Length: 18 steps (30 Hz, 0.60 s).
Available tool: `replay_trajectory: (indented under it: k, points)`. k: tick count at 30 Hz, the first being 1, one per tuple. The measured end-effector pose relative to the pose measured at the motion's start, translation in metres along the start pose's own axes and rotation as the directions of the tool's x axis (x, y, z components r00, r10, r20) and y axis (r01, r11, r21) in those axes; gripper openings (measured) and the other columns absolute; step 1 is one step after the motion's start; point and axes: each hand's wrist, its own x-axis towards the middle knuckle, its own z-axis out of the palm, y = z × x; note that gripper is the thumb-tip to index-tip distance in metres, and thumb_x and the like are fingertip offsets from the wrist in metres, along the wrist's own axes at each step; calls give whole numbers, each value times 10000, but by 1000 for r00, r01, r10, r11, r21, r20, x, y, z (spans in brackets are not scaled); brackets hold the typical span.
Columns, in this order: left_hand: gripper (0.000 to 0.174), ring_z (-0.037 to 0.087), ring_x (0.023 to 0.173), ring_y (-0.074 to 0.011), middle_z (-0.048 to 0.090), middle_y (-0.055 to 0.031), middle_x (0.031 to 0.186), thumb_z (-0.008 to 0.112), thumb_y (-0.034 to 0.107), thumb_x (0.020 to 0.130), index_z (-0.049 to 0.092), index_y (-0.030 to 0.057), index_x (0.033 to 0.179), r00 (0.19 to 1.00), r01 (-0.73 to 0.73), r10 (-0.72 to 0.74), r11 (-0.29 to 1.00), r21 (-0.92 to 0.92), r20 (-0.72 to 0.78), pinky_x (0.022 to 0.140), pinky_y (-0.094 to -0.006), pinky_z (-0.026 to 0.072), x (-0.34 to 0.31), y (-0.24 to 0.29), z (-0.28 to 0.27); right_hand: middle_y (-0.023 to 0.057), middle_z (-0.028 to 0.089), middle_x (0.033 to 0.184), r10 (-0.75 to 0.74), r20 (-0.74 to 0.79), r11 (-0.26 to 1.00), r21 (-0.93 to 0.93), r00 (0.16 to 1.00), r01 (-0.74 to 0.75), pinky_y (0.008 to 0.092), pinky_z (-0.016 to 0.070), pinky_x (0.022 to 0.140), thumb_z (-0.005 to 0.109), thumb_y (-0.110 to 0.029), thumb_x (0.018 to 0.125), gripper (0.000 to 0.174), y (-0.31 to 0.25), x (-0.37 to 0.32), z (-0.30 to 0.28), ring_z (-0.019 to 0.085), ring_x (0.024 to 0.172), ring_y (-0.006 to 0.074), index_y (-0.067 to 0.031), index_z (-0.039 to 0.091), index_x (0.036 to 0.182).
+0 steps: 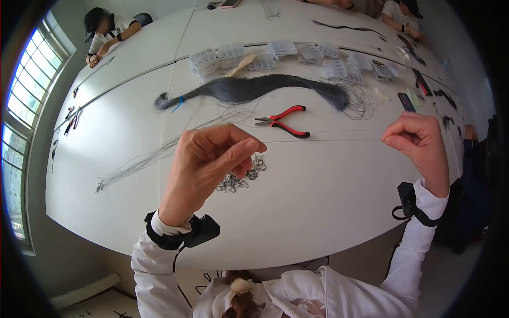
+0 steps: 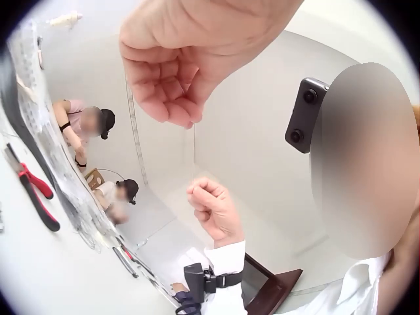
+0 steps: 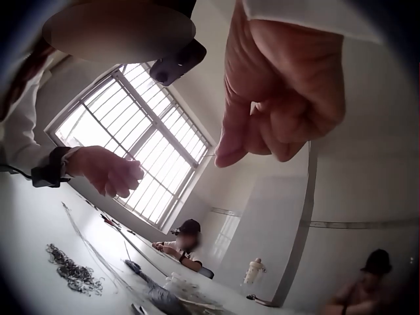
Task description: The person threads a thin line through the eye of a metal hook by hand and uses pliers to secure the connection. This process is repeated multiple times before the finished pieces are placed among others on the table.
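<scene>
A thin dark strand [image 1: 328, 140] runs nearly level between the two hands, above the table. My left hand [image 1: 209, 164] pinches its left end between thumb and fingertips; my right hand [image 1: 421, 146] pinches the other end. In the left wrist view the strand [image 2: 194, 154] looks straight between the left hand [image 2: 197, 59] and the right hand [image 2: 216, 210]. Beneath and beside the left hand lies a pile of short curled dark pieces [image 1: 233, 183], partly hidden by it. The right wrist view shows the right hand's [image 3: 282, 92] fingers curled, thumb against forefinger.
Red-handled pliers [image 1: 286, 122] lie beyond the hands. Behind them rest a long dark fibre bundle [image 1: 244, 90] with a blue tie and several clear plastic boxes [image 1: 281, 49]. Loose long strands [image 1: 143, 161] spread to the left. Other people sit at the table's far side.
</scene>
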Motion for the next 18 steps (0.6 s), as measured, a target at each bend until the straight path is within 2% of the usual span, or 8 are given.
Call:
replay_trajectory:
  k: [2, 3, 5, 6, 9, 13, 14, 18]
  points:
    - [173, 499, 509, -57, 609, -39, 633, 623, 117, 871, 660, -24, 777, 993, 117, -116, 982, 148, -14, 472, -186, 416, -8, -2, 3, 43, 547, 585, 89, 159, 973, -225, 983, -52, 212, 330, 493, 657, 28, 700, 40, 9, -22, -8, 454, 509, 85, 17, 635, 732]
    - [72, 474, 495, -41, 592, -14, 636, 621, 28, 835, 655, -15, 788, 991, 129, -130, 962, 239, -13, 459, -190, 394, -12, -4, 6, 43, 547, 585, 92, 147, 973, -222, 985, -58, 212, 330, 493, 657, 28, 700, 40, 12, -32, -8, 454, 509, 85, 17, 635, 732]
    - [45, 494, 501, -53, 577, -22, 614, 655, -3, 781, 632, -13, 744, 999, -15, -5, 910, 415, 46, 464, -204, 405, -17, -14, 15, 91, 580, 617, 184, 357, 957, -278, 916, -83, 265, 403, 519, 676, -16, 685, 59, 18, -50, -5, 541, 543, 179, 0, 651, 736]
    - [56, 501, 500, -60, 570, -27, 607, 660, -9, 771, 622, -14, 730, 994, -79, 38, 887, 454, 99, 462, -210, 407, -18, -17, 19, 91, 580, 617, 191, 349, 957, -275, 917, -95, 265, 403, 519, 676, -16, 685, 59, 21, -56, 0, 541, 543, 179, 0, 651, 736]
    - [52, 513, 498, -92, 570, -42, 617, 655, -6, 762, 613, -9, 731, 985, -97, 13, 863, 496, 169, 472, -224, 419, -14, -24, 23, 96, 616, 671, 171, 518, 943, -332, 838, 13, 340, 470, 594, 674, -79, 716, 71, 29, -66, 18, 593, 621, 260, -15, 646, 722]
    - [32, 542, 496, -85, 606, -49, 622, 678, 4, 756, 657, -16, 740, 987, -113, 16, 776, 620, 160, 466, -209, 428, -4, -37, 16, 87, 607, 678, 129, 460, 952, -304, 878, 19, 333, 468, 602, 662, -67, 721, 35, 42, -57, 36, 589, 652, 251, -35, 648, 718]
    - [41, 542, 494, -92, 610, -51, 626, 684, 13, 759, 659, -16, 744, 990, -135, 66, 742, 657, 128, 465, -214, 431, -3, -40, 12, 77, 606, 703, 109, 457, 924, -375, 883, 80, 330, 469, 631, 658, -61, 718, 27, 46, -54, 40, 585, 690, 242, -41, 643, 712]
    - [27, 577, 554, -131, 638, -52, 689, 686, 28, 745, 677, 21, 769, 988, -105, -21, 645, 757, 156, 487, -237, 451, -1, -44, -8, 54, 581, 757, -11, 461, 829, -492, 887, 267, 326, 462, 719, 632, -48, 714, 26, 53, -50, 57, 561, 781, 218, -40, 610, 724]
